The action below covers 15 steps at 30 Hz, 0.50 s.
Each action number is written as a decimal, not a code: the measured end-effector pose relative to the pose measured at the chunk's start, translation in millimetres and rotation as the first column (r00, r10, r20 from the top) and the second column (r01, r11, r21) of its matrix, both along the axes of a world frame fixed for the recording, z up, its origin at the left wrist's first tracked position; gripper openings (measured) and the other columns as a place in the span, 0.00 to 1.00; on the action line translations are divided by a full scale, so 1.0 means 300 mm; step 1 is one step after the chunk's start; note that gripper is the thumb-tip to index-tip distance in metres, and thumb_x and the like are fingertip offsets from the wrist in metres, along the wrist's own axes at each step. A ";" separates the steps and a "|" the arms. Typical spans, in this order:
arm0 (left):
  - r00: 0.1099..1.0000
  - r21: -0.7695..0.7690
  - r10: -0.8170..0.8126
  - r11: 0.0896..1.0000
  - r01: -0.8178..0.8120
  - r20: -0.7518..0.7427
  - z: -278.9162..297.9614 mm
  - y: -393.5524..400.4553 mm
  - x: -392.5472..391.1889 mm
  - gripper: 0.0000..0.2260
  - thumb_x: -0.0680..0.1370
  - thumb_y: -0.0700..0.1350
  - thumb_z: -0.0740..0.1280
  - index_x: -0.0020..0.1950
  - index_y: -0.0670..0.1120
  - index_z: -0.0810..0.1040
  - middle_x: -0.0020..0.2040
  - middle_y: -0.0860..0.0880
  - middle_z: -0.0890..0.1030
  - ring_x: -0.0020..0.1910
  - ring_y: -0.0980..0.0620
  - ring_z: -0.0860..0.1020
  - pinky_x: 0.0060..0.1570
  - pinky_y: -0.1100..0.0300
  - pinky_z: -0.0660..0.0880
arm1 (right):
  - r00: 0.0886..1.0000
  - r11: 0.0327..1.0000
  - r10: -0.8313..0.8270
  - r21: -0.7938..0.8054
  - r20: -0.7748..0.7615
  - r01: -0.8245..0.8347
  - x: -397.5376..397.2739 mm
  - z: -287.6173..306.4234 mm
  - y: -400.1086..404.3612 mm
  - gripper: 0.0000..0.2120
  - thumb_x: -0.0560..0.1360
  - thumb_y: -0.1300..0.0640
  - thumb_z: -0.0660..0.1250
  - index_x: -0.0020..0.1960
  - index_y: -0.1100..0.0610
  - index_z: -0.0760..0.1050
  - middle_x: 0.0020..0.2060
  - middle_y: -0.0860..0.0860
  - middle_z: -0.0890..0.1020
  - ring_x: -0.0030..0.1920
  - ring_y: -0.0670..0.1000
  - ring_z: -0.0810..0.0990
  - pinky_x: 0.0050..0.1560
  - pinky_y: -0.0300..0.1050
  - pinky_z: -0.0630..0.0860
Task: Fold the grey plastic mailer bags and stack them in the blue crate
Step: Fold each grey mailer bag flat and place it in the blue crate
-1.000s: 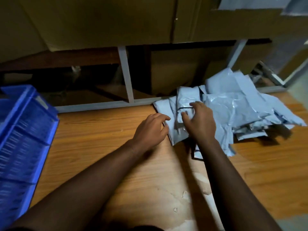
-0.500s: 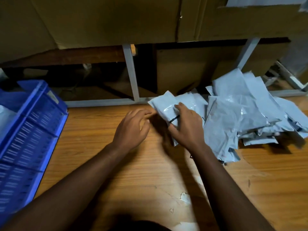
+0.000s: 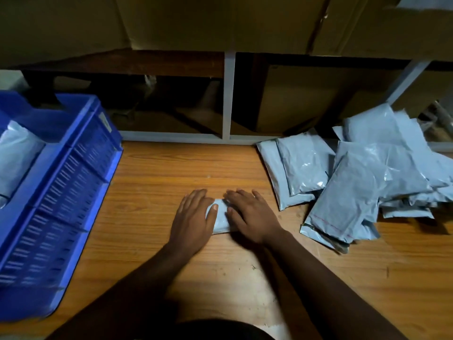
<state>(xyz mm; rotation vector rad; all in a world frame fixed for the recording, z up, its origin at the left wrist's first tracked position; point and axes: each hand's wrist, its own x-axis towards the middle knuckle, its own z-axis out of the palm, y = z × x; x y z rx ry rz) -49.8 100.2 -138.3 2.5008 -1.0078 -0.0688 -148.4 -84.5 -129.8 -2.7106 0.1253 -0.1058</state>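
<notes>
A single grey mailer bag (image 3: pixel 220 218) lies on the wooden table (image 3: pixel 171 173) in front of me, mostly hidden under my hands. My left hand (image 3: pixel 193 219) lies flat on its left part with fingers straight. My right hand (image 3: pixel 250 214) presses flat on its right part. A loose pile of grey mailer bags (image 3: pixel 355 177) lies at the right of the table. The blue crate (image 3: pixel 61 192) stands at the left, with grey bags (image 3: pixel 17 158) inside it.
A white metal frame (image 3: pixel 229 99) and a shelf run along the table's back edge, with cardboard boxes (image 3: pixel 220 23) above. The crate's slatted wall is close to my left arm.
Both hands came back from the pile with one bag and now press it flat on the table in front of me. The view has swung left, showing more of the crate.
</notes>
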 end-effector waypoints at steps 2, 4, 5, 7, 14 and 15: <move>0.998 0.016 -0.050 0.999 0.051 -0.041 0.013 -0.043 0.007 0.27 0.85 0.56 0.47 0.73 0.45 0.76 0.76 0.46 0.72 0.78 0.46 0.67 0.80 0.50 0.57 | 0.997 0.993 -0.074 -0.086 0.027 0.076 0.044 -0.013 0.054 0.20 0.84 0.47 0.55 0.68 0.53 0.78 0.67 0.51 0.80 0.67 0.58 0.76 0.67 0.57 0.69; 0.994 0.076 -0.100 0.992 0.103 -0.038 -0.007 -0.058 0.012 0.32 0.84 0.58 0.41 0.77 0.44 0.71 0.79 0.46 0.69 0.80 0.47 0.63 0.81 0.51 0.53 | 0.990 0.977 -0.136 -0.160 0.028 0.139 0.073 -0.028 0.091 0.20 0.83 0.48 0.54 0.62 0.53 0.81 0.65 0.51 0.82 0.64 0.58 0.77 0.64 0.57 0.71; 0.993 0.088 -0.122 0.989 0.121 -0.004 -0.023 -0.055 0.016 0.32 0.85 0.58 0.40 0.78 0.43 0.71 0.78 0.45 0.70 0.79 0.47 0.65 0.81 0.52 0.54 | 0.986 0.970 -0.164 -0.174 0.030 0.167 0.081 -0.035 0.099 0.20 0.83 0.48 0.53 0.63 0.53 0.81 0.66 0.51 0.81 0.66 0.58 0.76 0.66 0.57 0.71; 0.987 0.081 -0.144 0.987 0.137 0.078 -0.056 -0.038 0.023 0.30 0.87 0.56 0.43 0.77 0.41 0.72 0.76 0.44 0.73 0.78 0.46 0.68 0.80 0.52 0.56 | 0.977 0.963 -0.210 -0.166 0.030 0.212 0.082 -0.052 0.113 0.22 0.85 0.49 0.51 0.70 0.54 0.77 0.70 0.52 0.78 0.71 0.58 0.73 0.72 0.61 0.67; 0.973 0.039 -0.121 0.993 0.116 0.195 -0.100 -0.042 0.019 0.23 0.87 0.50 0.52 0.77 0.40 0.71 0.76 0.44 0.72 0.79 0.46 0.66 0.78 0.48 0.62 | 0.967 0.952 -0.255 -0.173 0.009 0.253 0.076 -0.098 0.135 0.24 0.87 0.50 0.51 0.79 0.56 0.67 0.78 0.53 0.69 0.80 0.57 0.62 0.81 0.58 0.54; 0.974 0.044 -0.119 0.993 0.112 0.193 -0.108 -0.044 0.022 0.23 0.87 0.49 0.52 0.77 0.41 0.71 0.76 0.44 0.72 0.79 0.46 0.65 0.78 0.48 0.62 | 0.968 0.953 -0.251 -0.176 0.005 0.248 0.078 -0.101 0.133 0.24 0.87 0.50 0.51 0.80 0.56 0.66 0.79 0.53 0.67 0.81 0.56 0.60 0.81 0.58 0.53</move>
